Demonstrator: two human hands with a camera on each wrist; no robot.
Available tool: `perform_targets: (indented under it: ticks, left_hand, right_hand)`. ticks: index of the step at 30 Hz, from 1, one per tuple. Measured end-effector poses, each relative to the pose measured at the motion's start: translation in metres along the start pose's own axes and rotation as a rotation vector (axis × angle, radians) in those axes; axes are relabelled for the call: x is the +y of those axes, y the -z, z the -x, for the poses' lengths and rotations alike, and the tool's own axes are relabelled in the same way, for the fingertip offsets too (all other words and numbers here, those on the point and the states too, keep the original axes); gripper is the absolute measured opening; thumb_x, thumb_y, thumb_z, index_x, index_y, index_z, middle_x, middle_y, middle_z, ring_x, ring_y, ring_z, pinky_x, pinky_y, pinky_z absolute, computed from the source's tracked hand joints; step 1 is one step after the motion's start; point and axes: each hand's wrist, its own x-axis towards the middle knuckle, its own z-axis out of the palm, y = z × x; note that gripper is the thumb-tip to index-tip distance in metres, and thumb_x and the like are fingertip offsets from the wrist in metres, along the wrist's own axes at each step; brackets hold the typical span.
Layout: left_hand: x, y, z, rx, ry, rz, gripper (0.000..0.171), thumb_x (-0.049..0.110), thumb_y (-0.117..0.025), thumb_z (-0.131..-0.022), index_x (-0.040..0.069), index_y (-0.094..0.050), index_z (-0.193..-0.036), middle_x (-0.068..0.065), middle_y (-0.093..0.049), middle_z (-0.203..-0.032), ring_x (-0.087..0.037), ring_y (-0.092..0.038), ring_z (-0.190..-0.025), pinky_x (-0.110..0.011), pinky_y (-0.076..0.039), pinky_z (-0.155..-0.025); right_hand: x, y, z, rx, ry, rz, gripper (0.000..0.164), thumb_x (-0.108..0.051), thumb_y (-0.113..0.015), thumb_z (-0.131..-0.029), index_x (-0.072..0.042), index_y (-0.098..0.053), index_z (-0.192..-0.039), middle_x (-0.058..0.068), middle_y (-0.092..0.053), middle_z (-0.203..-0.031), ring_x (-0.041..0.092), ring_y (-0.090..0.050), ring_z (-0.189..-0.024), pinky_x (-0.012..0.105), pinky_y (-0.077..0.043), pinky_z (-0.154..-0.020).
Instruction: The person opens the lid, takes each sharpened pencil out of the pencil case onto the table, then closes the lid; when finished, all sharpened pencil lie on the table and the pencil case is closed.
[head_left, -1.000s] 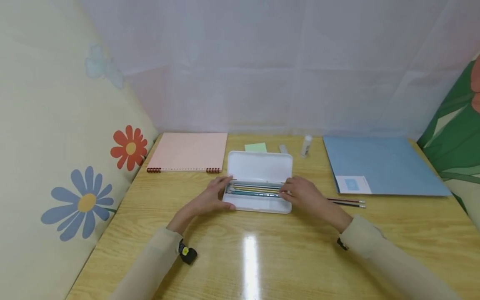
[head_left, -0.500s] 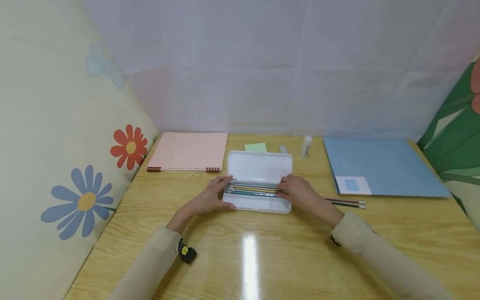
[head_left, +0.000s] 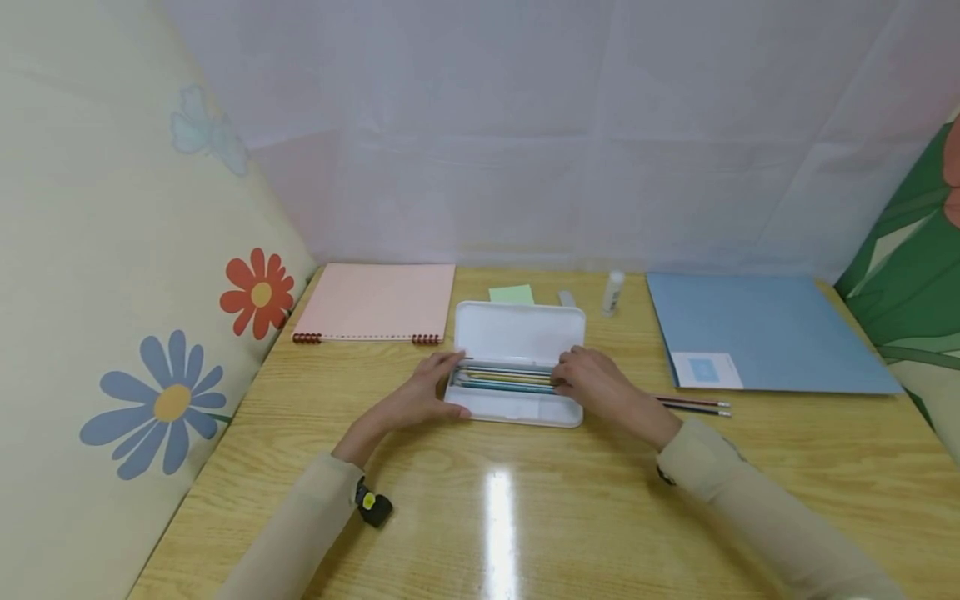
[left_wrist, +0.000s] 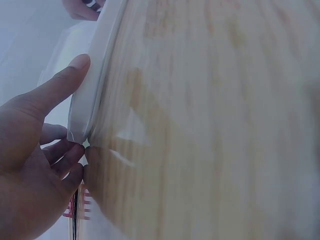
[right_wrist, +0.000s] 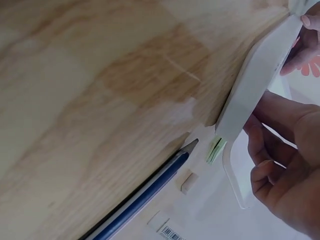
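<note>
Left hand (head_left: 423,392) gripping the pencil case (head_left: 517,329), centred on the table (head_left: 427,517); right hand (head_left: 600,387) reaching inside.
I am bracing the case end; whether right fingertips are pinching pencils (head_left: 513,387), I cannot tell. Working low and level should suit. The right wrist view is showing the tip of a loose pencil (right_wrist: 141,198), hidden from the head view.

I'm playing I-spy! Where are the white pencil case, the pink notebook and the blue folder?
White pencil case (head_left: 520,332): head view, inside of its open lid.
Pink notebook (head_left: 377,302): head view, middle of its top.
Blue folder (head_left: 780,329): head view, middle of its top.
</note>
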Motion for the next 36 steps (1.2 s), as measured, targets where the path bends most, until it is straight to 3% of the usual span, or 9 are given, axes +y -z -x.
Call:
perform_targets:
  ticks: [24, 28, 33, 36]
  left_hand:
    - [0.0018, 0.0003, 0.0008, 0.004, -0.007, -0.011, 0.102, 0.043, -0.080, -0.076, 0.014, -0.020, -0.155, -0.016, -0.019, -0.155, -0.038, -0.015, -0.142, -0.060, -0.022, -0.110]
    - [0.0021, 0.0002, 0.0014, 0.000, 0.000, -0.007, 0.103, 0.043, -0.080, -0.076, 0.015, -0.020, -0.155, -0.015, -0.018, -0.156, -0.037, -0.013, -0.142, -0.059, -0.022, -0.111]
    - [0.0022, -0.0002, 0.0017, 0.005, -0.003, -0.006, 0.102, 0.043, -0.080, -0.076, 0.015, -0.021, -0.155, -0.016, -0.018, -0.156, -0.038, -0.015, -0.142, -0.059, -0.023, -0.110]
    - [0.0029, -0.0003, 0.0015, 0.006, -0.010, -0.003, 0.101, 0.042, -0.080, -0.076, 0.015, -0.022, -0.154, -0.016, -0.019, -0.155, -0.039, -0.015, -0.141, -0.059, -0.023, -0.110]
  right_hand:
    - [-0.0067, 0.0047, -0.0055, -0.075, -0.136, -0.067, 0.011, -0.014, -0.077, -0.082, -0.010, -0.076, -0.092, 0.001, -0.070, -0.082, 0.013, -0.058, -0.074, 0.028, -0.051, -0.068]
    - [-0.0064, 0.0053, -0.0064, -0.086, -0.110, -0.044, 0.010, -0.014, -0.076, -0.083, -0.012, -0.076, -0.092, -0.001, -0.069, -0.080, 0.011, -0.056, -0.072, 0.026, -0.050, -0.066]
    - [-0.0040, 0.0046, -0.0064, -0.087, -0.006, 0.026, 0.001, -0.011, -0.074, -0.085, -0.010, -0.075, -0.085, 0.000, -0.065, -0.074, 0.012, -0.055, -0.068, 0.025, -0.048, -0.062]
    - [-0.0025, 0.0048, -0.0056, -0.086, 0.039, 0.048, 0.004, -0.009, -0.072, -0.086, -0.009, -0.074, -0.082, 0.001, -0.063, -0.073, 0.014, -0.054, -0.066, 0.026, -0.048, -0.060]
